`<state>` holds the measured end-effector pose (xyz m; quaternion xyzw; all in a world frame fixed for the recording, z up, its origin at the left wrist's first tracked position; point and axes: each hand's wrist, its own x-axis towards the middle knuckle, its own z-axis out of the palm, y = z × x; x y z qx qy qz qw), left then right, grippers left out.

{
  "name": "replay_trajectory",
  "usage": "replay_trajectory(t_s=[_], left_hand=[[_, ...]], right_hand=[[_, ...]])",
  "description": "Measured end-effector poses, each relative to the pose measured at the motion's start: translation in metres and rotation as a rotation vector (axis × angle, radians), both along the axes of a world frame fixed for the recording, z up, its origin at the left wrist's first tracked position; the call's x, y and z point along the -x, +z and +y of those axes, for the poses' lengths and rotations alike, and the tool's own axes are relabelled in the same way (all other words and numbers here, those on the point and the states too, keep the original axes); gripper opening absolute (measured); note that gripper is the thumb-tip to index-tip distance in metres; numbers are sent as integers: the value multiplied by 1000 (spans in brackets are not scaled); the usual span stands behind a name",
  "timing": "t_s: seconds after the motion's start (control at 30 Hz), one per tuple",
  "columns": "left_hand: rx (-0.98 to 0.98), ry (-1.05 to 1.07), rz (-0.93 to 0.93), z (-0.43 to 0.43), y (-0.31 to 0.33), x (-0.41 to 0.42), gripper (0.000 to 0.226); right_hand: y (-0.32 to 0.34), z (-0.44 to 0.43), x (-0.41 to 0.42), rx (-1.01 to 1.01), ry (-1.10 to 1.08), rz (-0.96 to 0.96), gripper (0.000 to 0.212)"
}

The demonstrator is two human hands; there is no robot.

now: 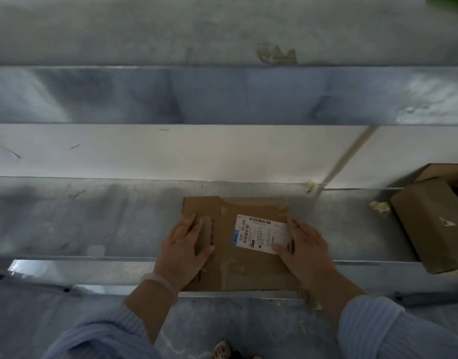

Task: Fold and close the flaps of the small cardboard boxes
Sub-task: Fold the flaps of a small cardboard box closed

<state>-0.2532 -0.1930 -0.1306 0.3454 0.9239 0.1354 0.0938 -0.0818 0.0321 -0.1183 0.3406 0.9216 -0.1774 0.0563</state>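
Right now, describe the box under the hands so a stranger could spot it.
Look along the grey metal shelf to its middle, where the left hand and right hand press on a flat brown box. Unlike the plain box at the right edge, it bears a white barcode label.

Left pale blue ribbed knit sleeve (98, 335) at 7 o'clock, matching right sleeve (393, 330) at 5; translucent white bangle (162, 282) behind left hand (182, 247).
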Motion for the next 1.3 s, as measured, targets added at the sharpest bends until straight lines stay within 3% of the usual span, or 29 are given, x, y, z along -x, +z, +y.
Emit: replay_trajectory(t_s=[0.1,0.17,0.27,0.43,0.53,0.97,1.3], left_hand=[[13,282,16,-14,11,-21,72],[12,396,-137,-19,11,-32,70],[-191,569,-416,-25,11,-41,71],[-316,699,-503,-59,24,-50,62],[-382,758,-471,-93,35,-47,60],[-462,874,-253,-293,68,46,58],[-445,881,-275,-430,74,156,58]], right_hand=[[8,-2,-9,53,-192,20,66],[9,-7,-13,174,-221,45,59],[15,-15,-15,379,-288,149,48],[23,-29,-6,472,-213,246,49],[23,-51,13,521,-155,253,53],[32,-235,164,632,42,328,21],[31,-373,265,612,53,292,38]])
